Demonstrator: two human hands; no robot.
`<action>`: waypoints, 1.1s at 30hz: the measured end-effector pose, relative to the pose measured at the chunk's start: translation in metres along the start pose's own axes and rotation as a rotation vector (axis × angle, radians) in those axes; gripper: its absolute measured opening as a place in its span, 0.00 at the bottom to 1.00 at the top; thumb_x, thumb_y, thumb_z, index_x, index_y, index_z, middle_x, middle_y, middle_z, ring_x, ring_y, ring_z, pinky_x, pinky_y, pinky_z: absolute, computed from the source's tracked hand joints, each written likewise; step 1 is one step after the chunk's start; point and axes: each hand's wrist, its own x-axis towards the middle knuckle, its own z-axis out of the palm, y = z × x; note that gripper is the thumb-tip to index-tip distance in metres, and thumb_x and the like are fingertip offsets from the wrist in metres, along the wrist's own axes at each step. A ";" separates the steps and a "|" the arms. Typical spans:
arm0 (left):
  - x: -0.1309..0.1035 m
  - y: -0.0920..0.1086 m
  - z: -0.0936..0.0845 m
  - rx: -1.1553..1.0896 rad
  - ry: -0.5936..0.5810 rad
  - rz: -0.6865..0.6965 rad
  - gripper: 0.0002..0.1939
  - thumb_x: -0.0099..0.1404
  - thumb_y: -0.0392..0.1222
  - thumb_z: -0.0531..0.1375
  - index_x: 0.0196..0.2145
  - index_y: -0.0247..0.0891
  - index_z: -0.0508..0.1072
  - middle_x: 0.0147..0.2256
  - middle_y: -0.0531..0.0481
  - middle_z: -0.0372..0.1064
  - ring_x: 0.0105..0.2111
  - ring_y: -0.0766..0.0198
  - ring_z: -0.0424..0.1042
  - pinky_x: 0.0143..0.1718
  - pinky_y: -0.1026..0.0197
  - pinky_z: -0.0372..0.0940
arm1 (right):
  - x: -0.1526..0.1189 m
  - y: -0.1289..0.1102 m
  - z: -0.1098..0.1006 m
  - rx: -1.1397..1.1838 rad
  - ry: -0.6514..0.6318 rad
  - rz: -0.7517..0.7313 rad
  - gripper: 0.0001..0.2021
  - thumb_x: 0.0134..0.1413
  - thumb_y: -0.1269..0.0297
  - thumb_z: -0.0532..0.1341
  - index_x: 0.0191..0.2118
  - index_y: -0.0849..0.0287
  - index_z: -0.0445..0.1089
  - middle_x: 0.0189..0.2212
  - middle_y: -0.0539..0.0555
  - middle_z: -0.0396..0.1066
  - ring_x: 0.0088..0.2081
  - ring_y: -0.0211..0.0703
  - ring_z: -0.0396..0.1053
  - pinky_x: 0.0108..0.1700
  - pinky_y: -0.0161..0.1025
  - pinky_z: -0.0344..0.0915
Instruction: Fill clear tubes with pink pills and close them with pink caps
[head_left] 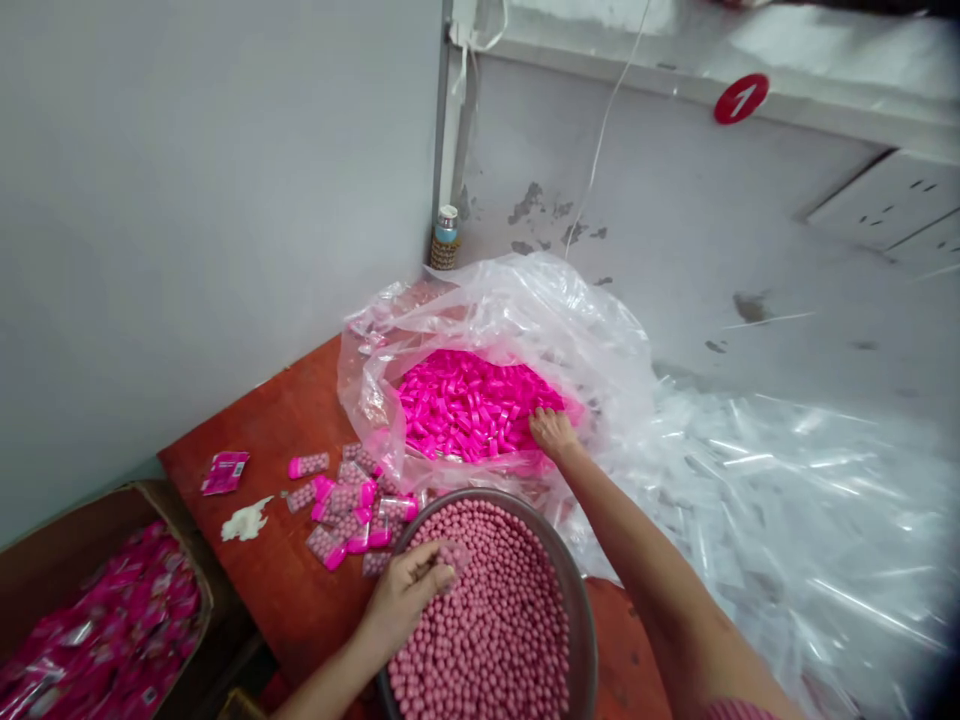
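Note:
My left hand is closed around a small clear plastic bottle, mostly hidden by the fingers. It is above a dark round basin filled with pink beads. At the bag's right side, my right hand reaches in among bright pink plastic caps. Its fingers are curled, their tips partly hidden, and what they grip is not clear. The caps lie in a large open clear plastic bag. Left of the basin, several pink-capped bottles of beads lie in a pile.
A cardboard box of pink packets stands low at the left. On the red table lie a pink packet and a white patch. Clear plastic spreads over the right side. A can stands in the corner.

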 end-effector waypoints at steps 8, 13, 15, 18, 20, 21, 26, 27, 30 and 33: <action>0.001 0.006 0.005 0.154 0.071 0.108 0.17 0.57 0.46 0.55 0.43 0.37 0.71 0.39 0.47 0.71 0.39 0.59 0.68 0.40 0.60 0.63 | -0.074 -0.028 -0.043 0.239 0.163 -0.015 0.14 0.58 0.70 0.43 0.47 0.65 0.60 0.38 0.61 0.66 0.39 0.44 0.64 0.40 0.39 0.61; -0.007 0.022 0.028 0.457 0.042 0.265 0.11 0.57 0.41 0.54 0.37 0.39 0.73 0.34 0.50 0.72 0.35 0.61 0.68 0.38 0.62 0.62 | -0.168 -0.095 -0.065 0.771 0.262 -0.325 0.17 0.58 0.69 0.45 0.53 0.53 0.54 0.42 0.56 0.64 0.44 0.42 0.63 0.44 0.41 0.62; -0.013 0.023 0.036 0.523 0.010 0.322 0.10 0.58 0.40 0.54 0.34 0.38 0.74 0.31 0.49 0.72 0.32 0.62 0.68 0.36 0.63 0.61 | -0.196 -0.111 -0.066 0.776 0.280 -0.347 0.20 0.57 0.72 0.45 0.55 0.53 0.51 0.43 0.57 0.63 0.45 0.43 0.61 0.45 0.42 0.62; -0.025 0.019 0.045 0.571 -0.061 0.381 0.10 0.59 0.41 0.53 0.33 0.38 0.74 0.29 0.49 0.71 0.30 0.63 0.67 0.34 0.64 0.60 | -0.226 -0.120 -0.063 0.713 0.255 -0.292 0.23 0.54 0.75 0.46 0.56 0.56 0.50 0.42 0.59 0.62 0.43 0.44 0.61 0.43 0.42 0.63; -0.032 0.015 0.050 0.612 -0.105 0.398 0.10 0.59 0.42 0.53 0.30 0.38 0.74 0.27 0.49 0.70 0.28 0.64 0.66 0.33 0.64 0.59 | -0.243 -0.119 -0.060 0.671 0.213 -0.259 0.24 0.52 0.78 0.46 0.56 0.57 0.50 0.39 0.59 0.62 0.40 0.44 0.61 0.41 0.42 0.64; -0.035 0.013 0.052 0.635 -0.127 0.407 0.11 0.60 0.42 0.52 0.29 0.37 0.73 0.26 0.49 0.69 0.28 0.64 0.66 0.32 0.64 0.59 | -0.250 -0.119 -0.059 0.648 0.199 -0.246 0.25 0.50 0.80 0.46 0.55 0.58 0.51 0.38 0.58 0.62 0.39 0.44 0.61 0.40 0.42 0.64; -0.046 0.012 0.065 0.724 -0.230 0.475 0.13 0.60 0.41 0.51 0.27 0.38 0.74 0.25 0.49 0.69 0.27 0.64 0.66 0.32 0.64 0.58 | -0.277 -0.119 -0.058 0.571 0.183 -0.211 0.27 0.45 0.82 0.46 0.54 0.62 0.52 0.36 0.59 0.62 0.38 0.45 0.60 0.39 0.43 0.64; -0.047 0.012 0.066 0.738 -0.240 0.483 0.12 0.60 0.40 0.51 0.26 0.37 0.74 0.25 0.49 0.68 0.27 0.64 0.66 0.31 0.65 0.58 | -0.280 -0.119 -0.058 0.586 0.178 -0.207 0.26 0.46 0.82 0.46 0.54 0.62 0.52 0.36 0.59 0.62 0.38 0.45 0.61 0.39 0.43 0.64; -0.049 0.016 0.069 0.735 -0.267 0.467 0.12 0.59 0.40 0.52 0.24 0.37 0.73 0.23 0.51 0.67 0.25 0.66 0.65 0.28 0.66 0.56 | -0.285 -0.114 -0.065 0.691 0.148 -0.197 0.24 0.52 0.78 0.46 0.56 0.58 0.50 0.38 0.58 0.64 0.39 0.42 0.63 0.40 0.40 0.64; -0.049 0.017 0.068 0.715 -0.333 0.396 0.11 0.57 0.41 0.54 0.22 0.36 0.73 0.20 0.53 0.66 0.22 0.67 0.63 0.27 0.67 0.56 | -0.284 -0.108 -0.085 0.710 0.189 -0.233 0.25 0.54 0.72 0.48 0.59 0.59 0.44 0.50 0.60 0.58 0.50 0.44 0.57 0.49 0.44 0.59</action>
